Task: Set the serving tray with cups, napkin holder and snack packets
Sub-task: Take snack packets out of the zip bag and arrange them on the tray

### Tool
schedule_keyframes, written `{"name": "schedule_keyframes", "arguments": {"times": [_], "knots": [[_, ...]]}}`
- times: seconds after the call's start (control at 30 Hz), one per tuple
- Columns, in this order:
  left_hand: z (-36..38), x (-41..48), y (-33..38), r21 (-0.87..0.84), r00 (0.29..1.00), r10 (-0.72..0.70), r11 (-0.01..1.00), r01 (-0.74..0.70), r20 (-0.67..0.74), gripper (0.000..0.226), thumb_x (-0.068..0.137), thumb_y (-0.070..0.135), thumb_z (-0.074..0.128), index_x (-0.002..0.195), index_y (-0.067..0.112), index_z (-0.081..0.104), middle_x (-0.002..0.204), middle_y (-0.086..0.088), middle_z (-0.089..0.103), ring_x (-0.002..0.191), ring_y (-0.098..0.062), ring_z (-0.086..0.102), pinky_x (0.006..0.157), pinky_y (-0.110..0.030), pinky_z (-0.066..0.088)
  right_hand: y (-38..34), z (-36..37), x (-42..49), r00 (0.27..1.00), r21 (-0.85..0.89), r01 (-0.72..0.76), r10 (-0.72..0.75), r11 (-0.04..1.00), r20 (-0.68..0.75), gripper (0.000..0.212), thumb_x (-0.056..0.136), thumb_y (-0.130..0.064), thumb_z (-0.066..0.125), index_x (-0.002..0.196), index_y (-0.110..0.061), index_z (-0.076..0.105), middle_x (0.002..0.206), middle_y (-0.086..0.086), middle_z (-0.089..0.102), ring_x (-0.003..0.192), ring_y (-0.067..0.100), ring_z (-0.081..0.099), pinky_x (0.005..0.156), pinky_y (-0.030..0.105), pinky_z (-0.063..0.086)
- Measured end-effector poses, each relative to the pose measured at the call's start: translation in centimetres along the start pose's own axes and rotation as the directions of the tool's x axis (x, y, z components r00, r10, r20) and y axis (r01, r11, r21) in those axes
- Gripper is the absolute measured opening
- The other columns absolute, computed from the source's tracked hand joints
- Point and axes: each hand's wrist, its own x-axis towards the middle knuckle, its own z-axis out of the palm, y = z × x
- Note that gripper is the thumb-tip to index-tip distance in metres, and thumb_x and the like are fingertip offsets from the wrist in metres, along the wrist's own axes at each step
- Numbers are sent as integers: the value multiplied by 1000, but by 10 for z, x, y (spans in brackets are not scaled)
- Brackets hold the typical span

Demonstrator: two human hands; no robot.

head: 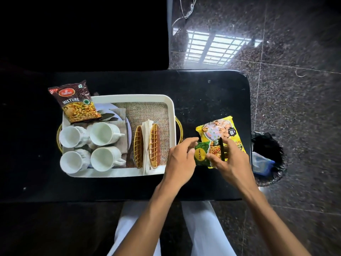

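Leaning half off the far-left corner of the white rectangular plastic tray, the maroon Mixture snack packet could slide onto the black desk if bumped. Four white ceramic cups crowd the left side; the orange lattice napkin holder stands mid-tray, tippable by a careless pass. Just right of the tray, left hand and right hand both pinch the small green snack packet over the yellow snack packet, which may drag along.
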Motion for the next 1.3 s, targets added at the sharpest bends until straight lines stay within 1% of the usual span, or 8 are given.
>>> {"name": "schedule_keyframes", "arguments": {"times": [0.3,0.53,0.63,0.73,0.83,1.0,1.13,1.3], "knots": [[-36,-5,6,-395,962,-62,917,-49,-264,52,96,-18,36,124,14,66,111,-5,73,101,-6,72,92,-20,57,-9,-28,-5,997,188,62,-50,980,-64,37,84,-38,75,116,-26,63,96,-12,74,83,0,70,72,19,54],[-83,-16,10,-381,935,18,910,-163,-355,36,98,-2,55,126,17,67,124,5,72,117,-7,67,102,-29,54,-57,-46,-17,991,478,119,-131,870,-9,25,91,-25,68,115,-23,66,104,-6,76,95,10,72,68,13,54],[-106,-19,13,-264,920,125,936,-234,-371,31,99,11,60,127,22,66,127,8,69,120,-4,63,101,-26,53,-81,-41,-18,982,493,164,-188,855,-2,29,90,-23,68,119,-25,65,106,-6,76,98,12,72,71,20,57],[-130,-18,17,48,884,338,939,-342,-324,45,92,28,68,136,23,62,136,6,64,125,-4,57,107,-20,45,-107,-29,-16,959,414,272,-278,869,-46,38,87,-18,73,123,-26,63,108,-6,74,103,11,69,85,28,56],[-155,-10,16,251,885,419,896,-367,-204,61,87,37,73,144,27,54,134,6,65,121,-9,59,99,-24,50,-142,-6,-13,912,310,404,-405,861,-63,48,84,-11,76,128,-21,61,112,-13,71,102,-3,67,82,9,50],[-193,12,-2,205,901,369,923,-326,-228,47,86,21,79,131,17,66,120,-2,72,108,-18,66,93,-33,54,-195,31,3,831,165,556,-549,815,-90,53,82,-11,78,131,-20,57,114,-5,71,108,15,67,94,40,55],[-216,30,-22,56,906,246,969,-242,-344,35,92,33,74,122,17,69,116,2,75,107,-12,67,91,-27,55,-226,60,19,886,241,463,-449,853,-113,65,78,-34,81,135,-17,54,127,-1,65,113,11,63,95,29,54],[-232,59,-45,-96,918,85,987,-132,-388,40,89,33,76,126,20,66,117,9,71,109,-3,62,91,-20,50,-245,97,46,929,300,352,-369,887,2,47,84,-29,77,126,-14,61,120,-2,71,108,11,67,93,35,58]]}}
